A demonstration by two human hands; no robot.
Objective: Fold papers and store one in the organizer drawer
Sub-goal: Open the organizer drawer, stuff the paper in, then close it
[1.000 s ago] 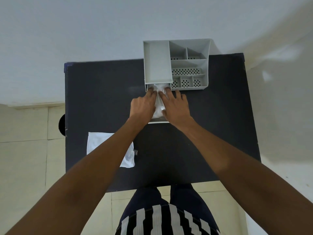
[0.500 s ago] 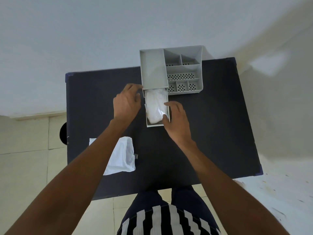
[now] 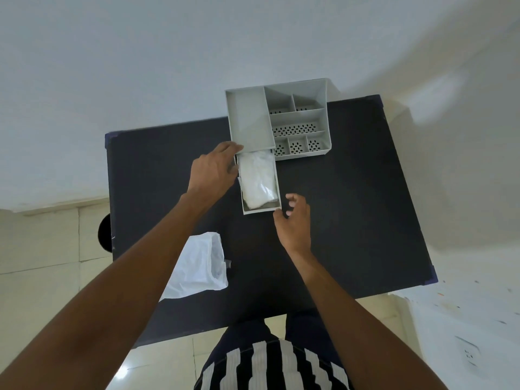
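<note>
A grey desk organizer (image 3: pixel 247 119) stands at the far edge of the black table (image 3: pixel 351 206). Its drawer (image 3: pixel 278 192) is pulled out toward me and holds a folded white paper (image 3: pixel 257 181). My left hand (image 3: pixel 213 171) rests against the drawer's left side by the organizer's corner, fingers apart. At the drawer's front right corner, my right hand (image 3: pixel 294 223) has its fingers curled and loose, the thumb touching the drawer front. A second folded white paper (image 3: pixel 199 266) lies on the table near my left forearm.
The organizer's right half has several perforated compartments (image 3: pixel 298 130). A white wall runs behind the table. Tiled floor shows on the left, and my striped clothing (image 3: pixel 270 367) sits below the table's near edge.
Both hands came off the paper in the drawer. The left hand moved to the drawer's left side, the right hand drew back to its front right corner.
</note>
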